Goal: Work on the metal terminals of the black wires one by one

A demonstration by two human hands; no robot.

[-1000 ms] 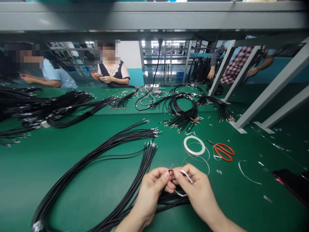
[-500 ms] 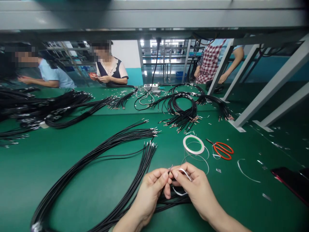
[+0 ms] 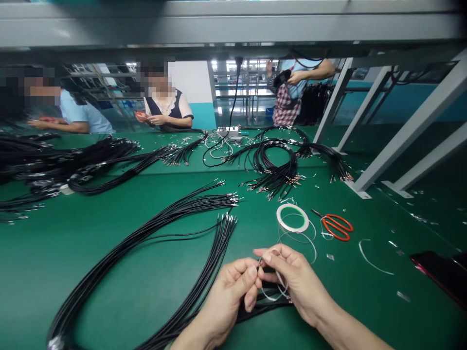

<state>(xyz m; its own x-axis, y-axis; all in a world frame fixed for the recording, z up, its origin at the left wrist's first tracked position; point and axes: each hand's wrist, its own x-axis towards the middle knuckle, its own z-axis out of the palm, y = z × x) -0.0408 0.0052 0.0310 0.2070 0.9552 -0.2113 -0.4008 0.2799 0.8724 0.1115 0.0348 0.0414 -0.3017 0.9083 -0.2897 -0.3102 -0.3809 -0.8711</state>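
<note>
My left hand (image 3: 233,289) is closed in a pinch at the end of a thin black cable, most of it hidden by the fingers. Close against it, my right hand (image 3: 299,279) pinches a narrow white strip (image 3: 272,298) that loops down below the fingers. More black cables (image 3: 262,308) run beneath both hands. To the left, a large bundle of black cables (image 3: 120,248) with bare metal ends curves across the green table. Beyond my right hand lie a white tape roll (image 3: 305,214) with a green inside and orange-handled scissors (image 3: 339,223).
Coiled black cables (image 3: 277,160) and a white power strip (image 3: 228,131) lie farther back. Grey metal legs (image 3: 394,141) stand at right, near a dark phone-like object (image 3: 438,272). Co-workers sit and stand across the table (image 3: 365,311). Cable heaps (image 3: 73,155) fill the far left.
My right fingers have shifted slightly at the cable end, and the white strip now hangs in a longer loop. The standing co-worker in a checked apron has moved left and raised a dark object.
</note>
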